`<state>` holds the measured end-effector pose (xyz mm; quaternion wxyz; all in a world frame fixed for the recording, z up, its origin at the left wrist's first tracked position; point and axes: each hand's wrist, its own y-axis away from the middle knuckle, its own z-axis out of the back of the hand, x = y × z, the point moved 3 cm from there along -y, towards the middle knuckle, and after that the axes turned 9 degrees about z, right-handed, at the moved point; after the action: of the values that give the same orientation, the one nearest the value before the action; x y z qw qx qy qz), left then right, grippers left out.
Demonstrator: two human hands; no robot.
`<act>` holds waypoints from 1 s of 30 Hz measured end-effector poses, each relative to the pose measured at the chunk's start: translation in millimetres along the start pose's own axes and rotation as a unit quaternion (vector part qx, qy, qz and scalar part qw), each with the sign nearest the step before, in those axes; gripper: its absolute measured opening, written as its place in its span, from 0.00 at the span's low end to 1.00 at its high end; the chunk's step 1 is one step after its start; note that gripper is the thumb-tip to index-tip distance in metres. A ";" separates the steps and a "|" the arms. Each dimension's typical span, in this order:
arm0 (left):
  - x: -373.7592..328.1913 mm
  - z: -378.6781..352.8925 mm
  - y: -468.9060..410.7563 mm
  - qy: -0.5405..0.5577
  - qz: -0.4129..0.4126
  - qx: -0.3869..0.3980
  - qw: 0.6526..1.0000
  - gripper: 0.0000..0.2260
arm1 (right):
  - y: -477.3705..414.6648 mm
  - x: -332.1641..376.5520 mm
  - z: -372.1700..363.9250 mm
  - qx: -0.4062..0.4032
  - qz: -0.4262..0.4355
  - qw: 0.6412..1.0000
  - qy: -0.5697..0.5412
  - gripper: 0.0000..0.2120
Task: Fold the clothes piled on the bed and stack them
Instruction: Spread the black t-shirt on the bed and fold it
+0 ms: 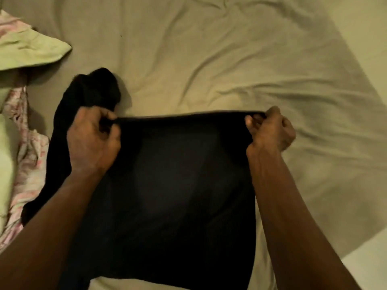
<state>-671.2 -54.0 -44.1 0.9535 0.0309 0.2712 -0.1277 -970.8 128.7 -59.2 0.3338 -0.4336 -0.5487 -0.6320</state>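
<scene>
A wrinkled beige bed sheet [209, 49] fills most of the view, its creases running toward the centre. On it, close to the viewer, lies a black garment [178, 185], spread flat in a rough square. Its far edge is pulled taut in a straight line between two hands. A bunched section of the same black cloth trails off to the upper left, beyond the left hand.

The left hand [94, 139] grips the far left corner, fingers curled tightly into the fabric. The left forearm lies across the garment's lower left part and hides it. The right hand [270, 130] pinches the far right corner, fingers curled.

Along the left edge, touching the black cloth, is crumpled pink floral fabric [27, 143]. Above it lies a pale green cloth [31, 53].
</scene>
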 end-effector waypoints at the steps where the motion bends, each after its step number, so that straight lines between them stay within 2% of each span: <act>1: 7.6 0.5 13.8 -0.001 0.007 0.021 1.000 0.07 | 6.6 -5.6 16.8 -0.018 -0.007 1.000 0.005 0.08; 5: 34.9 -3.0 52.3 -0.034 0.032 0.096 0.994 0.09 | 30.7 -43.2 80.8 -0.049 -0.033 0.996 0.061 0.04; 9: 48.5 -2.9 58.6 -0.054 0.058 0.092 0.993 0.10 | 45.4 -63.5 117.0 -0.067 -0.014 0.987 0.148 0.02; 12: 51.7 -3.8 56.8 -0.067 0.086 0.087 0.990 0.10 | 57.4 -68.6 126.4 -0.054 0.008 0.977 0.206 0.04; 16: 46.6 -4.8 56.2 -0.080 0.126 0.085 0.985 0.11 | 70.6 -76.5 133.6 -0.053 0.019 0.959 0.277 0.01; 17: 42.1 -5.6 57.4 -0.090 0.138 0.090 0.982 0.11 | 73.5 -76.2 135.7 -0.057 0.029 0.949 0.310 0.04; 19: 32.7 -5.7 59.1 -0.130 0.163 0.099 0.973 0.15 | 79.9 -72.0 135.2 -0.050 0.102 0.912 0.395 0.10; 20: 27.2 -5.1 60.5 -0.155 0.164 0.096 0.969 0.16 | 82.7 -67.7 131.7 -0.028 0.178 0.893 0.412 0.14; 22: 14.4 -6.7 62.6 -0.163 0.106 0.078 0.978 0.16 | 89.9 -61.3 116.4 0.073 0.344 0.846 0.401 0.17; 24: 1.6 -15.7 64.1 -0.134 -0.006 0.077 0.988 0.16 | 98.6 -67.5 94.2 0.218 0.434 0.775 0.405 0.20; 27: -10.7 -47.3 68.3 -0.111 -0.126 0.167 0.972 0.26 | 107.4 -87.6 61.2 0.418 0.452 0.623 0.482 0.28; 28: -10.7 -58.6 70.0 -0.122 -0.137 0.203 0.962 0.31 | 102.3 -96.3 55.2 0.452 0.437 0.576 0.522 0.30; 30: -0.5 -75.7 69.7 -0.167 -0.124 0.241 0.948 0.37 | 78.5 -105.4 52.1 0.441 0.412 0.533 0.593 0.33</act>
<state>-692.0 23.1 -109.0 0.9259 0.2046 0.0704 -0.3097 -848.6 160.5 -122.7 0.9549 0.0646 -0.1952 -0.2142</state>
